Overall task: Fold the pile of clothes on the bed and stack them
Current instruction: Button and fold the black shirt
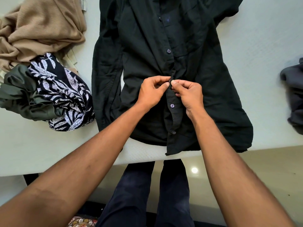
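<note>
Pinching the front placket of the black shirt (144, 46), the left hand (151, 91) and the right hand (188, 94) meet at the garment's middle, thumbs almost touching. On each hand the thumb and forefinger press together on the placket edge where a button sits, and the other fingers curl under the palm. The button itself is mostly hidden by the fingertips (166, 84).

The shirt lies face up and spread out on the bed (32, 145), with its hem at the near edge and one corner of the placket hanging just over it. Its collar end runs out of view at the far side. Both sleeves lie folded down along the body. Three purple buttons (172, 105) show along the placket, one above the hands and two below. A chest pocket (185, 46) lies flat; what it holds cannot be told.

Toward the bed's left side sits a loose heap: a tan knit garment (41, 25) farthest back, an olive garment (21, 95) in front of it, and a leaf-print garment (65, 95) lying against the olive one, close beside the shirt's sleeve. A grey garment (295, 89) lies at the right edge, apart from the shirt.

Below the near edge, dark trousers (139, 194) stand on a glossy floor (254, 169).
</note>
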`<action>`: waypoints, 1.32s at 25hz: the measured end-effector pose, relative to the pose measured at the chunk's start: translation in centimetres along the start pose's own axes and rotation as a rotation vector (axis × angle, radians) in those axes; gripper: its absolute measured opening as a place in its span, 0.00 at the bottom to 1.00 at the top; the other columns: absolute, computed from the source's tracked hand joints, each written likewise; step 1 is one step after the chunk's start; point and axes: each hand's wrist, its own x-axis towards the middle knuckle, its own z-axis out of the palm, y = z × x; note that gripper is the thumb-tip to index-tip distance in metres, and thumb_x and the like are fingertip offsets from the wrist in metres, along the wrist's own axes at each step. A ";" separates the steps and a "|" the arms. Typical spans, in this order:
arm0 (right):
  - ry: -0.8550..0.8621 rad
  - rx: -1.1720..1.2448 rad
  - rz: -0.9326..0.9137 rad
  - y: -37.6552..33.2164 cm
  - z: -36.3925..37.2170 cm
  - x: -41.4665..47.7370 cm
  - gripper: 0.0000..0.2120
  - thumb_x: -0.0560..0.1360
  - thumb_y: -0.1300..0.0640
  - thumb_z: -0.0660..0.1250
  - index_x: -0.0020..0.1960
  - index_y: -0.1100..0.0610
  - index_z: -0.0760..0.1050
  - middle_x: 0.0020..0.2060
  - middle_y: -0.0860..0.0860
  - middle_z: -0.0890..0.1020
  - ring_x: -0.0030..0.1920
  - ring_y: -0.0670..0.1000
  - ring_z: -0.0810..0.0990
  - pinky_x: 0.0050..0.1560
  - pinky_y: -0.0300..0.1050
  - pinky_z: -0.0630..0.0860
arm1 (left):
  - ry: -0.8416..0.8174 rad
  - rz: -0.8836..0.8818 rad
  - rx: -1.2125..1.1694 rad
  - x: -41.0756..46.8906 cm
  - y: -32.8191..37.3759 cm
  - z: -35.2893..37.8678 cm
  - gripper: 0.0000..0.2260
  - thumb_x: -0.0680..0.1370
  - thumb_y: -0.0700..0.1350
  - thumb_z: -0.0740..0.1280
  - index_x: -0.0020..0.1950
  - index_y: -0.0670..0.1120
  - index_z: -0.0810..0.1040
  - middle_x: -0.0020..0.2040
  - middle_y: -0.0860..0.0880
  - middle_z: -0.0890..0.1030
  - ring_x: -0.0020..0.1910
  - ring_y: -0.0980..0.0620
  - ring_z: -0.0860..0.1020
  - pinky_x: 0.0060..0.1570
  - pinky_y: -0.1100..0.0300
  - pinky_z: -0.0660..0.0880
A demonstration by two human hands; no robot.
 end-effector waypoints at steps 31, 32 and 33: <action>0.190 -0.196 -0.173 0.3 1.6 -0.5 0.07 0.73 0.60 0.74 0.39 0.50 0.86 0.34 0.46 0.86 0.36 0.42 0.83 0.44 0.44 0.80 | -0.164 -0.377 -0.362 1.0 2.0 -1.8 0.04 0.78 0.39 0.71 0.44 0.45 0.84 0.43 0.47 0.84 0.45 0.52 0.81 0.49 0.58 0.80; 0.151 -0.234 -0.151 0.0 1.3 -0.6 0.08 0.73 0.59 0.74 0.38 0.49 0.86 0.33 0.46 0.86 0.36 0.42 0.83 0.43 0.46 0.80 | -0.142 -0.354 -0.323 0.7 1.9 -1.7 0.04 0.77 0.40 0.72 0.43 0.46 0.84 0.42 0.47 0.83 0.43 0.53 0.80 0.49 0.57 0.80; 0.097 -0.296 -0.115 -0.4 0.7 -0.6 0.08 0.72 0.58 0.74 0.37 0.48 0.85 0.32 0.46 0.85 0.36 0.43 0.83 0.44 0.48 0.82 | -0.112 -0.325 -0.276 0.2 1.8 -1.6 0.04 0.77 0.41 0.73 0.42 0.47 0.84 0.40 0.49 0.82 0.42 0.54 0.79 0.48 0.56 0.80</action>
